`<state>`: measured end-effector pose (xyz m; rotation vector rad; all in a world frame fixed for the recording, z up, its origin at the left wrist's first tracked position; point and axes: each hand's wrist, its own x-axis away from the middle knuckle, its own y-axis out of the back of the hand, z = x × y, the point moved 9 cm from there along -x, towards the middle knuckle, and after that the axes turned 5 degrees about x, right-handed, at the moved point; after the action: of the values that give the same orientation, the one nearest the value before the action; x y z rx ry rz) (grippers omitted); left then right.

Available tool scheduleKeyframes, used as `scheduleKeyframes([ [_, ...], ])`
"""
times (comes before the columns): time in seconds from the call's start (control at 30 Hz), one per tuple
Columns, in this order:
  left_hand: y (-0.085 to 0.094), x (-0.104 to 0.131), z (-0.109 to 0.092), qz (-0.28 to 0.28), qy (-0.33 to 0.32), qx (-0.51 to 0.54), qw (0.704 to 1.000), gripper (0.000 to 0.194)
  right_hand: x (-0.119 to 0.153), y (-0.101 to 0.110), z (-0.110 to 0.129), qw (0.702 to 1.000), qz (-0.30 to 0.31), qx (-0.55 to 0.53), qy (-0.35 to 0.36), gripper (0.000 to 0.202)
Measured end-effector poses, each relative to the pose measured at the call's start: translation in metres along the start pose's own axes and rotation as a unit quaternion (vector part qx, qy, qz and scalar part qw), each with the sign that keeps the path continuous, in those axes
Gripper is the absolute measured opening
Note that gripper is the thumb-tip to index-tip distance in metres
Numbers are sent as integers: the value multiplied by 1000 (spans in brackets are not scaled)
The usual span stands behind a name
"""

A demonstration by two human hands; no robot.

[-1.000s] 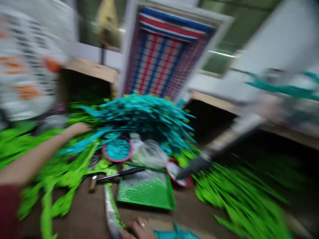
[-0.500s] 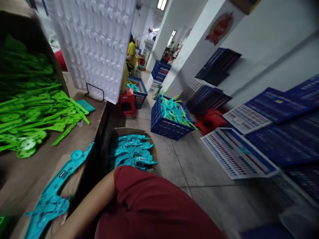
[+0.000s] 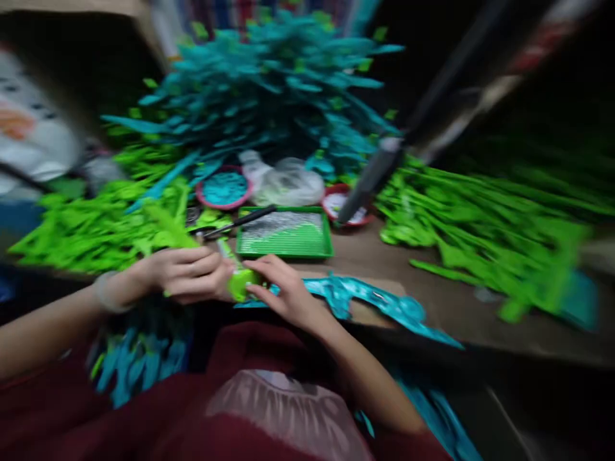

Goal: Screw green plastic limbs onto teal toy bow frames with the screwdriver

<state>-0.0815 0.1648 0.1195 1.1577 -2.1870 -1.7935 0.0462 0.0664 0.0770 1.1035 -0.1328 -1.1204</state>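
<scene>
Close to the bench's front edge, my left hand (image 3: 199,275) is closed round a lime-green plastic part (image 3: 239,285). The fingertips of my right hand (image 3: 286,288) pinch the same part from the other side. Motion blur hides its exact shape. Just beyond my right hand lies a long teal plastic piece (image 3: 375,298), flat on a brown sheet along the edge. Behind my hands sits a green tray (image 3: 329,243) of small silvery bits, too blurred to name. A thin black tool (image 3: 240,221) slants across the tray's left corner.
Lime-green parts lie heaped at left (image 3: 96,224) and right (image 3: 471,224). A tall teal pile (image 3: 278,89) rises behind. A pink bowl (image 3: 224,205), a clear plastic bag (image 3: 293,182) and a red bowl (image 3: 353,221) stand mid-bench. A dark cylindrical tool (image 3: 369,179) slants down over the red bowl.
My view has swung from the aisle of crates and the bench's end round to face the bench. Both hands, on the lime-green part, are now visible; before, only an arm showed.
</scene>
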Motion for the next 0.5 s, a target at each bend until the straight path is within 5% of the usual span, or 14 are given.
scheduleKeyframes([
  [0.07, 10, 19, -13, 51, -40, -21, 998, 17, -15, -5, -10, 998, 1, -55, 38, 74],
  [0.13, -1, 25, -32, 128, -151, -25, 980, 17, -28, -9, -13, 995, -15, -80, 60, 70],
  [0.2, -9, 23, -35, 149, -192, -33, 969, 19, -35, -12, -9, 994, -34, -73, 71, 63],
  [0.5, -34, 36, -14, 37, -164, -11, 986, 24, -33, -26, -13, 990, 78, 9, 121, 69],
])
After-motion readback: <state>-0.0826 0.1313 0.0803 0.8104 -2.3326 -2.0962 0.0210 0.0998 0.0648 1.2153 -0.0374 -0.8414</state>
